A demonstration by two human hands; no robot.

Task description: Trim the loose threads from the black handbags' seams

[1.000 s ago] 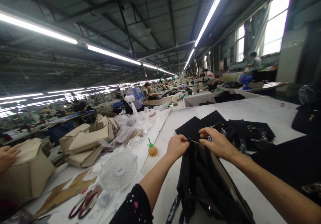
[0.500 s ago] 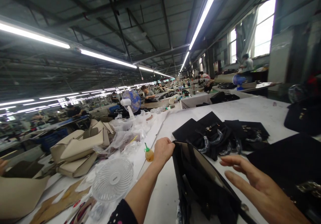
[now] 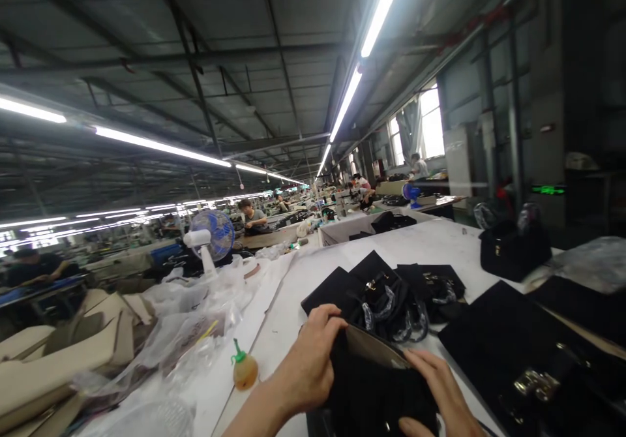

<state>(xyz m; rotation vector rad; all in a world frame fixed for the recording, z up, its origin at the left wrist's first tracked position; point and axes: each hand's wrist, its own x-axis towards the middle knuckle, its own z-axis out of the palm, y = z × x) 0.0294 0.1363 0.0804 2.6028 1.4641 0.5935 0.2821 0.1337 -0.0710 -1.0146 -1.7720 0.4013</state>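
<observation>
A black handbag (image 3: 379, 385) with a beige lining showing at its open mouth stands before me at the bottom of the head view. My left hand (image 3: 313, 359) grips its upper left edge, fingers bent over the rim. At the other side my right hand (image 3: 440, 391) holds the bag, with fingertips at the rim and the thumb low on the front panel. The bag's lower part is cut off by the frame. Just beyond it lie several black bags (image 3: 374, 287) with plastic-wrapped handles and gold-coloured clasps.
Left of my arm stands a small oil bottle (image 3: 244, 370) with a green spout. Clear plastic wrap (image 3: 195, 319) and beige bag pieces (image 3: 63, 359) heap beyond it. A blue fan (image 3: 215, 235) stands farther back. More black bags (image 3: 513, 248) rest on the white table (image 3: 415, 244) at right.
My right hand has moved from beside the bag onto it. The bag's mouth looks narrower and its front now faces me more. The view has turned right, so the surroundings shift left.
</observation>
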